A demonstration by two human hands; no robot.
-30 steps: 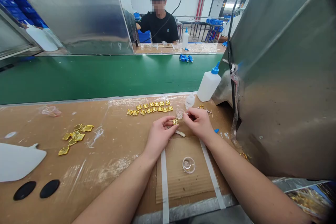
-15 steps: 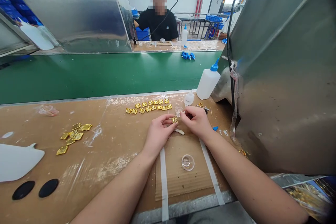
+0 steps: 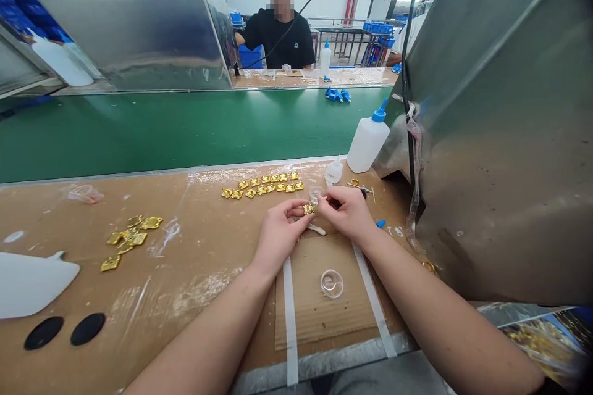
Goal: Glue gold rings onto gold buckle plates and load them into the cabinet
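My left hand [image 3: 283, 227] pinches a small square gold metal piece [image 3: 308, 208] between thumb and fingertips. Close by on the right, my right hand [image 3: 345, 213] is closed in a pinch on a thin stick, its tip at the gold piece; most of the stick is hidden by the fingers. Just beyond the hands stands a small clear cup [image 3: 315, 193]. Two rows of similar gold pieces [image 3: 271, 187] lie past my left hand. Below the hands, another clear cup [image 3: 332, 284] rests on a taped cardboard sheet [image 3: 306, 315].
A loose pile of gold pieces [image 3: 132, 237] lies at left, near two black ovals [image 3: 88, 328]. A white blue-capped bottle [image 3: 368, 143] and a small dropper bottle [image 3: 333, 171] stand at back right. A metal panel [image 3: 500, 136] bounds the right. Across the green belt [image 3: 185, 129] sits a person [image 3: 282, 37].
Both hands stay nearly in place. The thin stick in my right hand now shows against the gold piece. The view has shifted slightly.
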